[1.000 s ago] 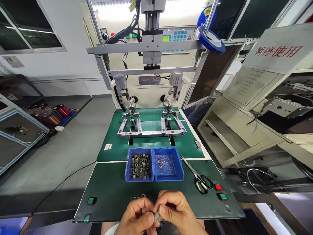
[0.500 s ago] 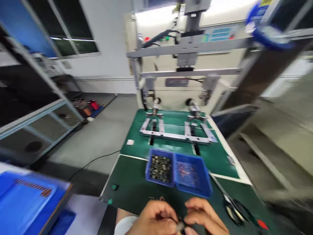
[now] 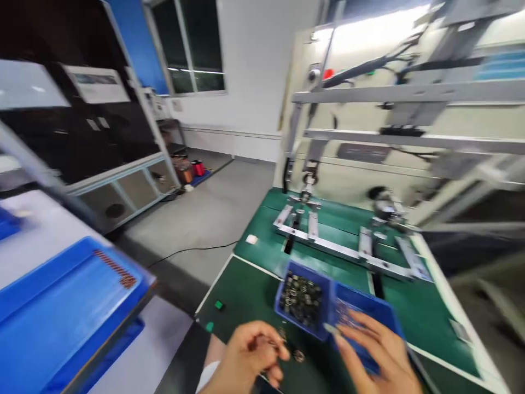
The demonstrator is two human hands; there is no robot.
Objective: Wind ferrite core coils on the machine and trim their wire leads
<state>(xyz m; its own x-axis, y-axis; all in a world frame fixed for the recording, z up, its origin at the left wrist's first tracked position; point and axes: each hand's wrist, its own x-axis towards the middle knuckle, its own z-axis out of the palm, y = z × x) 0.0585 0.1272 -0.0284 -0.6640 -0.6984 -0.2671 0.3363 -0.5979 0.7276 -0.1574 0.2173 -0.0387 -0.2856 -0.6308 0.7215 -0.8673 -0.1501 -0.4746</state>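
- Right hand (image 3: 375, 350): thumb and fingertips pinched on a small pale piece (image 3: 330, 328), held up at the near side of the bins; other fingers loosely extended.
- Left hand (image 3: 254, 355): fingers curled in, thumb side up, low over the near edge; blurred, can't tell if anything is in it.
- Copper ring (image 3: 299, 356) on the dark green tabletop (image 3: 241, 279), between the hands; another small blurry bit just beyond the left hand.
- Left bin (image 3: 327, 298), blue, heaped with small dark metal parts (image 3: 301, 295).
- Right bin (image 3: 385, 314), blue, beside it, partly behind right hand; thin coppery scraps inside.
- Green button (image 3: 219, 305) near the tabletop's left edge.
- Metal frame (image 3: 336, 249) beyond the bins, on the far green part.
- Small white block (image 3: 251, 239) left of frame.
- Blue tray (image 3: 61, 317) on the white surface at left; row of copper rings (image 3: 117, 268) along its far right side.
- Red spool (image 3: 198, 167) far left, near floor.
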